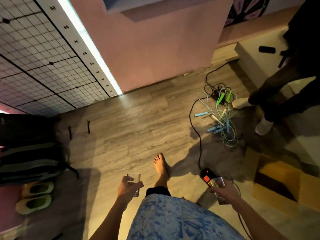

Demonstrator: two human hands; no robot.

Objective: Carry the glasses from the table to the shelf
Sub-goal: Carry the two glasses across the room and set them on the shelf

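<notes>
Carrying a clear cylindrical glass tumbler [134, 177] low over the grey wood-grain floor [129, 135], the left grip [129, 187] wraps its wall while the right grip [225, 191] wraps a second clear tumbler [219, 182], both probably light, rigid, slippery and breakable, best held mid-wall.

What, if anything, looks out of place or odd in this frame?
A tangle of cords lies loose on the floor at right, and a black cable snakes past it to a power strip beside the bare foot: a possible trip risk. The left hand and right hand each grip a glass; no spill shows.
</notes>
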